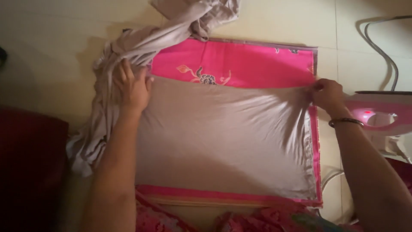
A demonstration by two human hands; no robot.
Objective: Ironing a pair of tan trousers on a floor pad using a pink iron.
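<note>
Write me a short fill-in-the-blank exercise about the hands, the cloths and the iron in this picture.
1. The beige cloth lies spread over a ____ cloth with a floral print.
2. The right hand pinches the beige cloth's ____ corner.
3. The left hand rests flat on the cloth's ____ part.
4. The pink iron stands beside the ____ hand.

Missing words: pink; far right; bunched; right

Both forearms are bare, with no sleeves reaching into view. The right hand (328,94) has a thin dark bangle (346,122) around the wrist. The left hand (132,86) wears no ring or band. At the bottom edge, pink patterned clothing (240,219) covers the person's lap.
</note>
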